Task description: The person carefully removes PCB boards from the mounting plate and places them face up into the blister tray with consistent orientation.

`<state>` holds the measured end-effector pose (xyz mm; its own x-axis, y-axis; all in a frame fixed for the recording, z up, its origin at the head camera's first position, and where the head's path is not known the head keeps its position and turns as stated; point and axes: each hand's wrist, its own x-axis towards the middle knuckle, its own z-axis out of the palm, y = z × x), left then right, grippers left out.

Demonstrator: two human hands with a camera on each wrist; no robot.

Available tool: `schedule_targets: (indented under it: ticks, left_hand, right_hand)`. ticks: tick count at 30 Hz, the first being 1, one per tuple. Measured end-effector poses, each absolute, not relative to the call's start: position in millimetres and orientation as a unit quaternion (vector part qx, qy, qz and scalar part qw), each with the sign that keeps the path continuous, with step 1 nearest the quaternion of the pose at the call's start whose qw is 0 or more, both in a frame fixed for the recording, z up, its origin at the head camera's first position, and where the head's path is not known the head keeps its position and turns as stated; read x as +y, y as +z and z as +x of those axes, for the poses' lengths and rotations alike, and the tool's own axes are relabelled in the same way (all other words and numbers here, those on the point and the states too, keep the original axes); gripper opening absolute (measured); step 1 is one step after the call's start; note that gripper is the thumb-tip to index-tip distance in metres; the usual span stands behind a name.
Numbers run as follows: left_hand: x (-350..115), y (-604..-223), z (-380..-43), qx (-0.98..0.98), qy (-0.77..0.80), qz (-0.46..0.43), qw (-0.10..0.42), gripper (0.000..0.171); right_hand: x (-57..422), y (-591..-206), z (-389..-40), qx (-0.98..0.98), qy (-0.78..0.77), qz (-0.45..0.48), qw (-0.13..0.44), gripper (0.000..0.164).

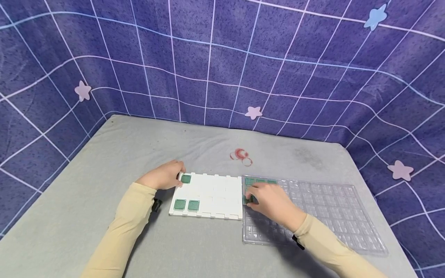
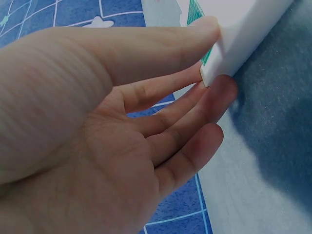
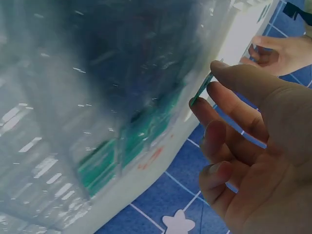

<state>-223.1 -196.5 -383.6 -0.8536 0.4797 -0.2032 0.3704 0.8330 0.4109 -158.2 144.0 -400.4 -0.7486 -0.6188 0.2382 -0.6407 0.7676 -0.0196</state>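
My left hand (image 1: pixel 162 176) holds the white tray (image 1: pixel 217 189) by its left end. In the left wrist view the thumb lies on the rim beside a green circuit board (image 2: pixel 194 12), with fingertips against the tray's outer side. Two more boards (image 1: pixel 179 204) sit side by side in the tray's near left part. My right hand (image 1: pixel 272 201), over the left side of the clear plastic tray (image 1: pixel 333 206), pinches a small green circuit board (image 3: pixel 202 89) between thumb and fingers. Other green boards (image 1: pixel 249 181) lie along the clear tray's far left edge, partly hidden by this hand.
The two trays lie side by side on a grey cloth-covered table (image 1: pixel 201 247). A red printed mark (image 1: pixel 240 154) shows on the cloth behind them. A blue curtain (image 1: pixel 194 58) with white grid lines and stars surrounds the back and sides.
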Motion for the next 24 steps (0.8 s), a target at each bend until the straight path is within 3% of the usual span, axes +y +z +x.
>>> schedule_targets:
  ticks: [8, 24]
  left_hand:
    - [-196.6, -383.9, -223.6, 0.947, 0.175, 0.224, 0.15, 0.035]
    - [-197.0, -385.1, -225.9, 0.947, 0.171, 0.225, 0.152, 0.035]
  right_hand:
    - [153.4, -403.6, -150.7, -0.937, 0.05, 0.334, 0.084, 0.024]
    - [154.0, -406.5, -149.8, -0.927, 0.054, 0.359, 0.097, 0.018]
